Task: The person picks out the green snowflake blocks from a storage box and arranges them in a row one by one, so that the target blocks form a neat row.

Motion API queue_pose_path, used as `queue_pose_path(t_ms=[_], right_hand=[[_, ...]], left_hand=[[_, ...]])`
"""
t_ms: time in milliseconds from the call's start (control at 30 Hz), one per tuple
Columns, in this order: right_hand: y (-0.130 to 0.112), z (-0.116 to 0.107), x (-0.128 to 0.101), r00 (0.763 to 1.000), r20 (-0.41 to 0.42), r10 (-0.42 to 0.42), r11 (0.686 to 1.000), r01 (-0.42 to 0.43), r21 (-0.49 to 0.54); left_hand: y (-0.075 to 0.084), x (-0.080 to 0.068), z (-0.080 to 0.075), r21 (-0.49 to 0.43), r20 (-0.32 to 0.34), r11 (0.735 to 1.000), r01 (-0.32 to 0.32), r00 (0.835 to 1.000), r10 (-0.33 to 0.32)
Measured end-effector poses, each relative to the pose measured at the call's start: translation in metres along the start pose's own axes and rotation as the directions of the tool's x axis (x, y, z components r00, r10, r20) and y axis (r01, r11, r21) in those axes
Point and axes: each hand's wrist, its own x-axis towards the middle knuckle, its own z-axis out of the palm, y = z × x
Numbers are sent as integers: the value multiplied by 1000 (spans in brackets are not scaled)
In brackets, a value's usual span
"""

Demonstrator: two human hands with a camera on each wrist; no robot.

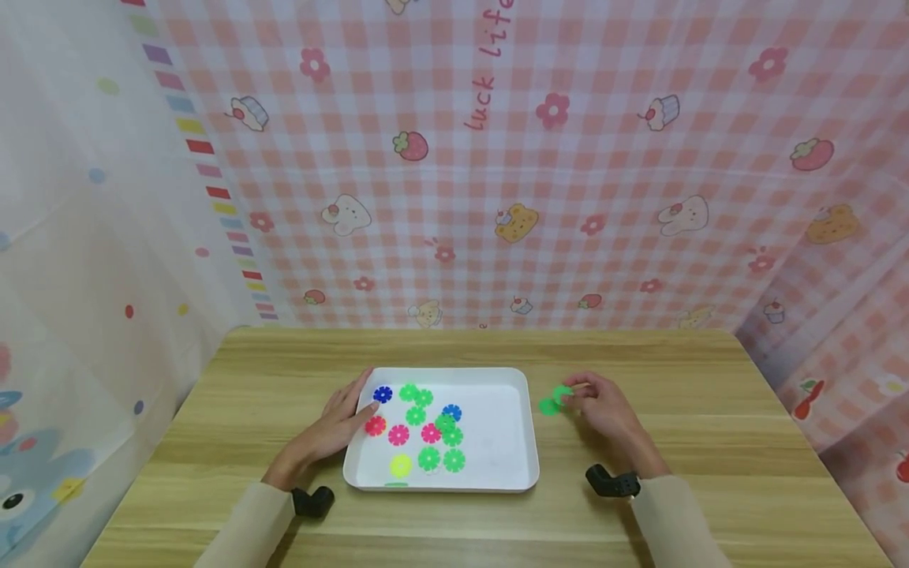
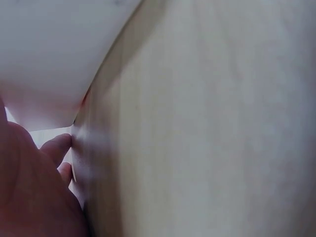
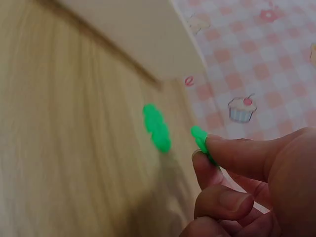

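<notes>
Though flat, scalloped green disc.

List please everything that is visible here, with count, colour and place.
tray: one, white, middle of table
discs in tray: about thirteen; green, pink, blue, yellow, red
disc on table: one, green, right of tray
held disc: one, green, in right fingertips
table: one, light wood
curtain: pink check with cupcakes and strawberries, behind table
wrist cameras: two, black, on both wrists
left hand: rests on tray's left rim
right hand: pinches held disc, right of tray
</notes>
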Motion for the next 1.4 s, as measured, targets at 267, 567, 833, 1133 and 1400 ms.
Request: queue_pose_path(t_ms=[267, 567, 833, 1133, 1400], right_hand=[[13, -5, -1, 998, -15, 58, 998, -57, 39], [20, -3, -3, 999, -3, 38, 999, -38, 2], [25, 1, -2, 998, -53, 24, 1000, -23, 19], [28, 5, -2, 993, -116, -2, 1000, 0, -17], [27, 5, -5, 992, -120, -37, 999, 36, -7]], left_hand=[[0, 2, -1, -7, 1, 1000, -7, 1000, 7], [1, 1, -3, -4, -8, 1000, -14, 1000, 14], [2, 0, -1, -4, 2, 1000, -6, 1000, 6], [1, 0, 0, -2, 4, 1000, -3, 1000, 3], [0, 1, -1, 10, 9, 1000, -20, 1000, 20]])
